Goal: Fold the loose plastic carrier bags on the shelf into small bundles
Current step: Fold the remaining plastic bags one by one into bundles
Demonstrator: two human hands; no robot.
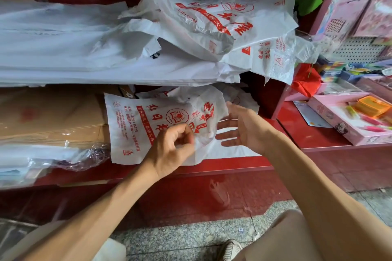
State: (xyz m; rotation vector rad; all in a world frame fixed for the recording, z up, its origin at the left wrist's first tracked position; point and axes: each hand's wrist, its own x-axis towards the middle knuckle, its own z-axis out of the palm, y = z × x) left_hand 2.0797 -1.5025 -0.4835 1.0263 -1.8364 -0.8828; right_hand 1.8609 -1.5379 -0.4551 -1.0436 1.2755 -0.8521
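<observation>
My left hand (171, 148) pinches a white, red-printed plastic carrier bag (135, 127) on the red lower shelf (233, 163); right hand (239, 127) open at 3 o'clock. No bundles visible, apparently; crumpled bag pile (222, 21) at 12 o'clock remains.

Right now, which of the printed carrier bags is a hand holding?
The bag on the lower shelf: the left hand pinches it. The upper bags lie untouched.

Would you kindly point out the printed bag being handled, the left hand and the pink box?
printed bag (135, 125): head view, on its flat printed panel.
left hand (171, 150): head view, on the back of the hand.
pink box (360, 133): head view, on its front wall.
</observation>
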